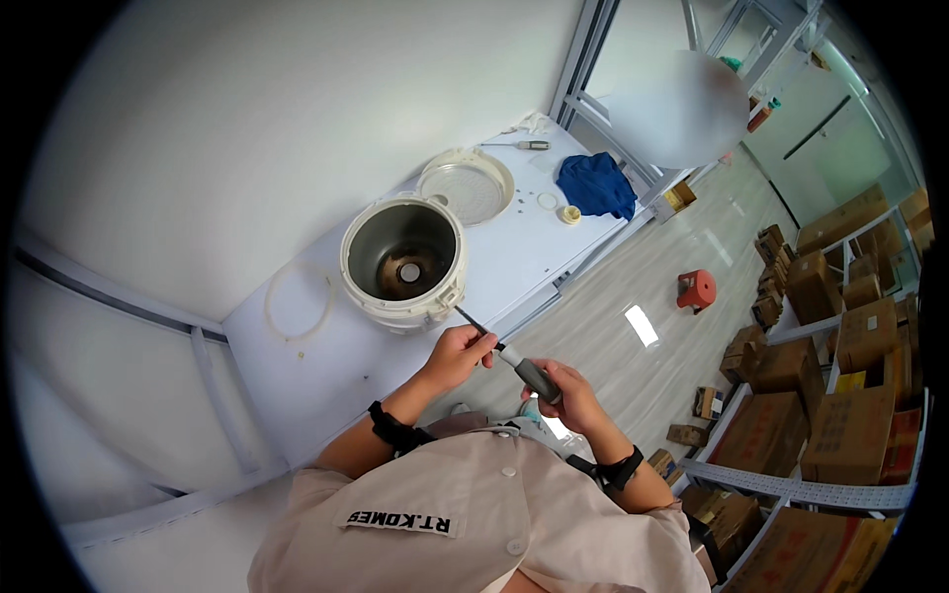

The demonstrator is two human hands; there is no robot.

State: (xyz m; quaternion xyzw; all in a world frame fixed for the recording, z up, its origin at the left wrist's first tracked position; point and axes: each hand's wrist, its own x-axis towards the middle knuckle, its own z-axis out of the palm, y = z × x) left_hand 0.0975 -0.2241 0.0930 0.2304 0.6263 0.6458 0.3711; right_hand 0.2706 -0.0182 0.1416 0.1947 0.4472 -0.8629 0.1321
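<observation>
My right hand (565, 390) is wrapped round the grey handle of a screwdriver (536, 377). Its dark shaft slants up and left to the lower front rim of a cream rice cooker body (460, 282). My left hand (459, 356) is closed, with its fingers pinched at the shaft. The rice cooker stands open on the white table (514, 267), and brown stains mark the bottom of its grey inside around a pale round disc (409, 272). Behind it lies the round cream lid (470, 186). Whether the screwdriver's tip sits in a screw is too small to tell.
A thin pale ring (300, 301) lies left of the cooker. A second screwdriver (532, 145), a blue cloth (597, 185), a small yellowish round part (570, 214) and several small bits lie toward the far end. A red stool (697, 289) and shelves of cardboard boxes (850, 435) stand right.
</observation>
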